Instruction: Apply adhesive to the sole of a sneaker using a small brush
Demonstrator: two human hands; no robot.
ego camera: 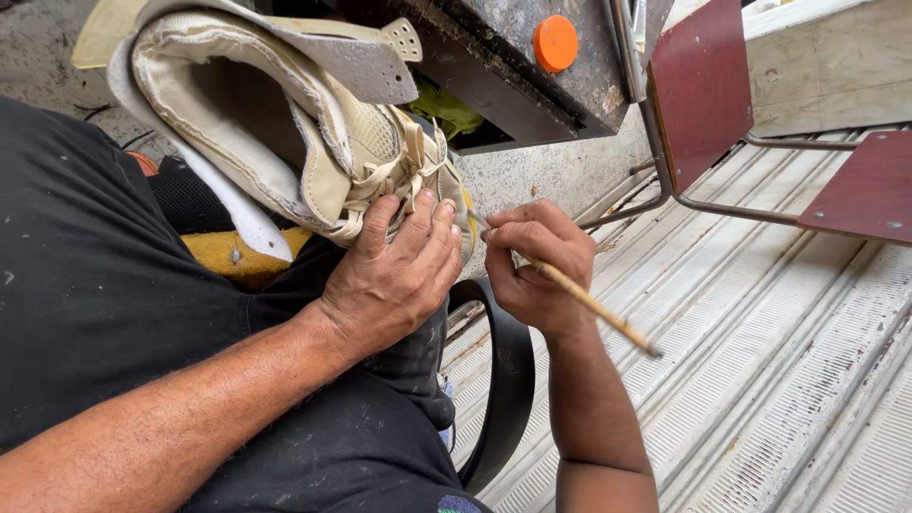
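Note:
A worn cream high-top shoe (285,123) rests on my lap, its opening turned up toward me and its laces bunched at the toe end. My left hand (394,275) presses flat against the laced front of the shoe and steadies it. My right hand (532,266) is closed around a thin wooden stick (594,306), which looks like a brush handle. Its tip points at the shoe's toe edge and is hidden behind my fingers, while the back end sticks out to the lower right.
A dark box (513,66) with an orange round cap (555,42) stands beyond the shoe. A metal-framed chair with maroon panels (703,85) sits at the upper right on a ribbed metal floor (760,361). A black band (508,389) curves by my knee.

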